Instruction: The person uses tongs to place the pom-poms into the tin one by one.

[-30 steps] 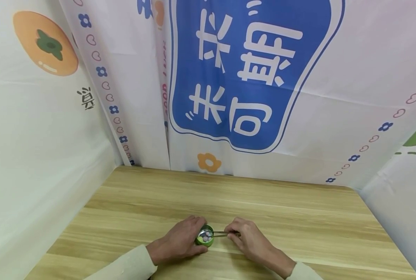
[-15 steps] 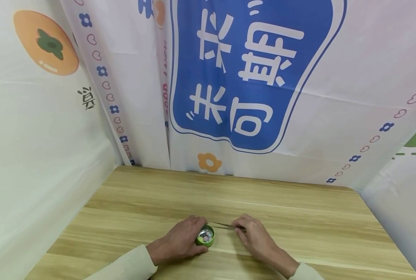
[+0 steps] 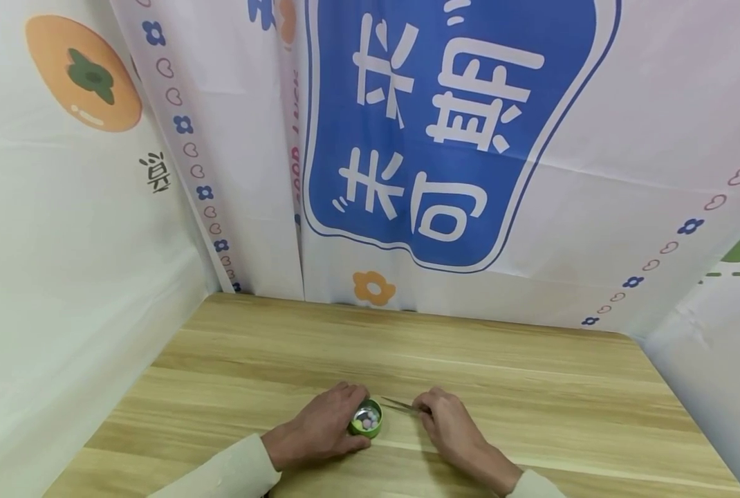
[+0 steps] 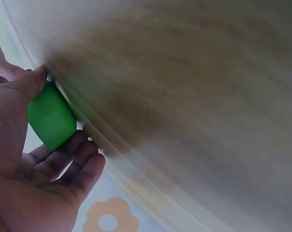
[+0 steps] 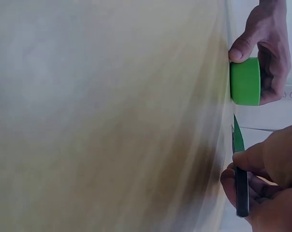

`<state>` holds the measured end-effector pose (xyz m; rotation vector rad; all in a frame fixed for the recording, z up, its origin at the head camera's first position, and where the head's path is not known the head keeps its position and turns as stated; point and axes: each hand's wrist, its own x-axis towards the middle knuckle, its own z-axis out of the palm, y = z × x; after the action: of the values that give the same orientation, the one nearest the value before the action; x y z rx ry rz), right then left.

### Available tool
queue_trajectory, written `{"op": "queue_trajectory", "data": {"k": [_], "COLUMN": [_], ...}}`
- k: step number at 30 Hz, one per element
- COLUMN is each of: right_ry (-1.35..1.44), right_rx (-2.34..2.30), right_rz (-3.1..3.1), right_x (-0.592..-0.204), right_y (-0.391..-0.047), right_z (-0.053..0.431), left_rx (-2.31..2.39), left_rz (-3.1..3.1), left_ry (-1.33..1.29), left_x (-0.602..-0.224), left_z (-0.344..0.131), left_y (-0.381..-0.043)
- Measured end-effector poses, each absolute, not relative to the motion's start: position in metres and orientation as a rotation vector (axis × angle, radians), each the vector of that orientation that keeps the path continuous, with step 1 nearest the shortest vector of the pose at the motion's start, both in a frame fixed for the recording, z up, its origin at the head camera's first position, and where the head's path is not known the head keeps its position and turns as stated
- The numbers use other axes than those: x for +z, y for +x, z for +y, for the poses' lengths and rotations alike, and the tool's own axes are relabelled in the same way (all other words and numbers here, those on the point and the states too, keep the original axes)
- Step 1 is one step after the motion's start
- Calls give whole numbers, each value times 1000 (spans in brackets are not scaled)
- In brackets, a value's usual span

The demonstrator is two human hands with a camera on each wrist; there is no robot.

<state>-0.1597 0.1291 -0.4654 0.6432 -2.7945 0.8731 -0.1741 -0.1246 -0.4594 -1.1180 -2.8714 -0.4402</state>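
A small round green tin (image 3: 368, 435) stands on the table, its inside silvery. Several little pastel balls (image 3: 366, 421) lie in it. My left hand (image 3: 320, 429) grips the tin from the left; in the left wrist view the thumb and fingers lie around its green wall (image 4: 51, 117). To the right, my right hand (image 3: 456, 429) pinches a pair of dark metal tweezers (image 3: 401, 404). Their tips point left toward the tin, apart from it, low by the tabletop. The right wrist view shows the tweezers (image 5: 241, 191) between thumb and fingers; whether the tips hold anything is too small to tell.
The wood-grain table (image 3: 501, 373) spreads out around both hands. A white printed cloth (image 3: 550, 228) hangs behind its far edge, and more cloth (image 3: 84, 277) hangs along the left side and the right.
The tweezers' tips were at the tin's mouth, prongs spread. They have since drawn back up and to the right, prongs closer together. The left hand and tin stay put.
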Motion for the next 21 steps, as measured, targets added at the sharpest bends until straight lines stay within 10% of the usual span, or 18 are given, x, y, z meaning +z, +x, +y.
{"op": "queue_trajectory", "data": {"k": [21], "right_ry": [722], "right_rx": [1038], "right_rz": [-2815], "right_x": [-470], "right_y": [-177], "right_z": [122], "left_rx": [-439], "left_rz": [-2874], "left_ry": [-1125], "left_x": [-458], "left_z": [-124], "left_y": [-175]}}
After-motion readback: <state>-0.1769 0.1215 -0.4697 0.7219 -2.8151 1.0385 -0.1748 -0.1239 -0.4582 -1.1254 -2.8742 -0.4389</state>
